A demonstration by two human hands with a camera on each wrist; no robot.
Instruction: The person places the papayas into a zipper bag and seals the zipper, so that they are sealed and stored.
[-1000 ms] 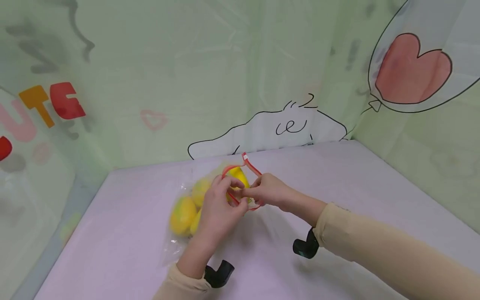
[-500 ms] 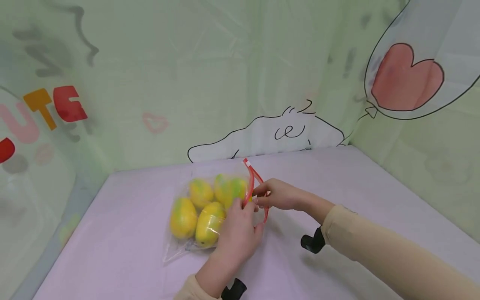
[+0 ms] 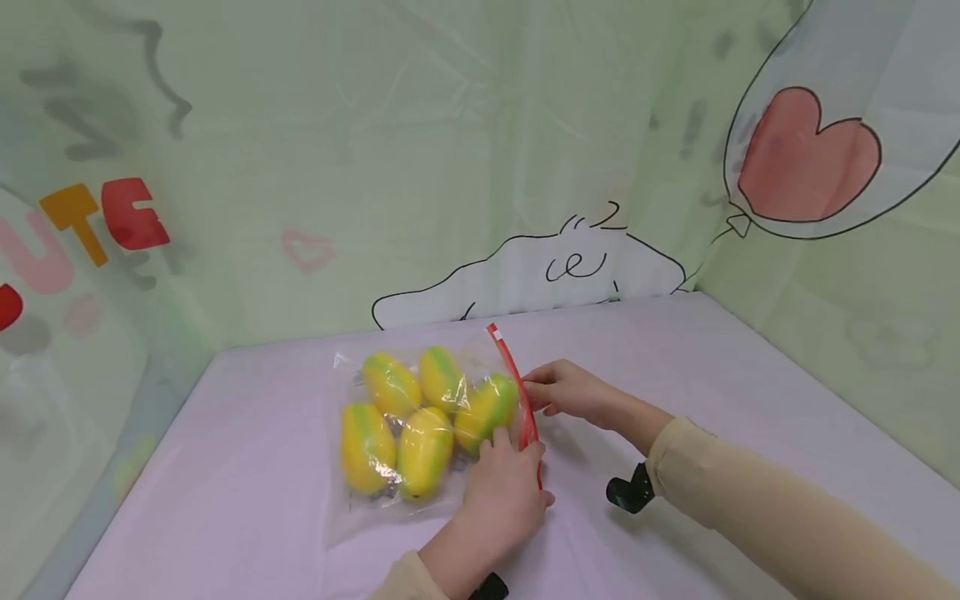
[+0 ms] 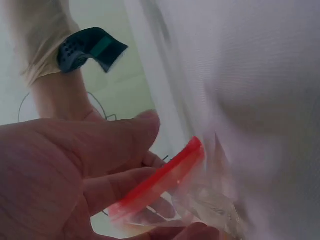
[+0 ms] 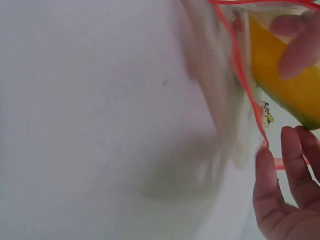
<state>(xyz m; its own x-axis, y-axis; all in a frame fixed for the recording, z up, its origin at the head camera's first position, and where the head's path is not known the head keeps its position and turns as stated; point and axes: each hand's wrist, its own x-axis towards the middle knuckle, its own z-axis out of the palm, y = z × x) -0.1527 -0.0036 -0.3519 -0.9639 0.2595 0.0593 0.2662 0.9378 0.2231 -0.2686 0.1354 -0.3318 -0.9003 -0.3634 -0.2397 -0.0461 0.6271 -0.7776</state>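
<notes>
A clear zip bag with a red zip edge lies on the table, holding several yellow-green mangoes. A small white slider sits at the far end of the edge. My left hand rests its fingers over the bag's near right part; in the left wrist view its thumb stands apart from the red strip. My right hand holds the red edge midway along, its thumb tip against the strip in the right wrist view. There, the two red strips stand apart around a mango.
A pale lilac cloth covers the table. Greenish printed curtains enclose it at the back and sides. Black camera mounts stick out below the wrists.
My left hand has moved right and nearer, off the mangoes. The bag has spread flatter, and its red edge, earlier a wide loop, has come closer together in the head view.
</notes>
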